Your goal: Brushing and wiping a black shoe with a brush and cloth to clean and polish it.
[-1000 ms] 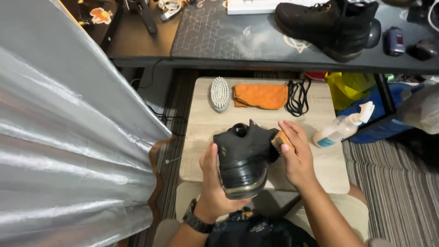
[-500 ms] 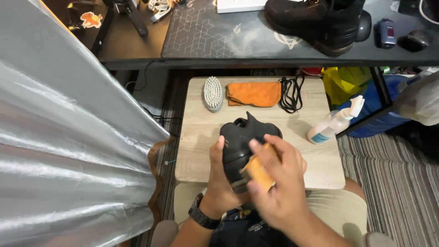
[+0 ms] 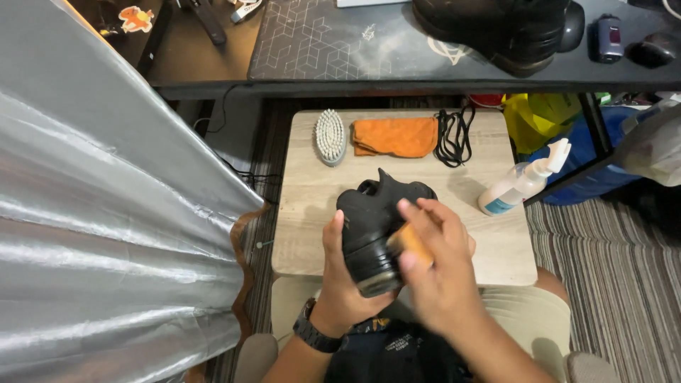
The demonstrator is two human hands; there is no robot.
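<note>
My left hand (image 3: 342,280) grips a black boot (image 3: 372,220) from below, toe end toward me, over the near edge of a small wooden table (image 3: 496,248). My right hand (image 3: 438,273) is blurred and lies across the boot's right side, holding a small wooden-backed brush (image 3: 410,245) against the toe. A black watch (image 3: 312,333) sits on my left wrist.
On the table's far side lie a white bristle brush (image 3: 330,135), a folded orange cloth (image 3: 397,136) and coiled black laces (image 3: 454,135). A white spray bottle (image 3: 521,181) stands at the right. A second black boot (image 3: 496,28) rests on the dark desk (image 3: 319,50). Silver curtain (image 3: 92,213) hangs left.
My right hand with the small brush has slid from the boot's right side toward me, across its toe. The boot has stayed in my left hand.
</note>
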